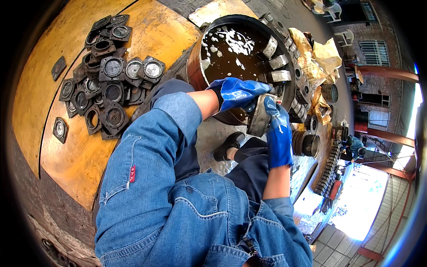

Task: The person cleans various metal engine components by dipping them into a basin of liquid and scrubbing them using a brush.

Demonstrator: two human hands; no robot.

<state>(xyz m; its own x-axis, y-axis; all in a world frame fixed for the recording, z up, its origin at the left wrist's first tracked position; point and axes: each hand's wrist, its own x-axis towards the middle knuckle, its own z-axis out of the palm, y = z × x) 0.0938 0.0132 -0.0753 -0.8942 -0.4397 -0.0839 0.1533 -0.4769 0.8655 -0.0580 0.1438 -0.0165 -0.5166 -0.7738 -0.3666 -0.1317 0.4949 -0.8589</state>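
Both my hands wear blue rubber gloves. My left hand (240,92) reaches over the near rim of a round drum (195,66), its fingers closed on the upper part of a grey, block-like metal piece (259,119). My right hand (279,124) grips the same piece from its right side. The piece is tilted in front of the drum's near edge, and my gloves hide part of it. Brown liquid (235,55) with white foam patches fills the drum. Several similar metal pieces (279,61) line the drum's right inner side.
On yellow sheets (153,29) at the left lies a heap of dark square metal parts (112,66) with round centres. Right of the drum are more metal parts (299,73), crumpled tan sacks (327,58) and stacked rings (307,143). Another person (355,147) is far off at the right.
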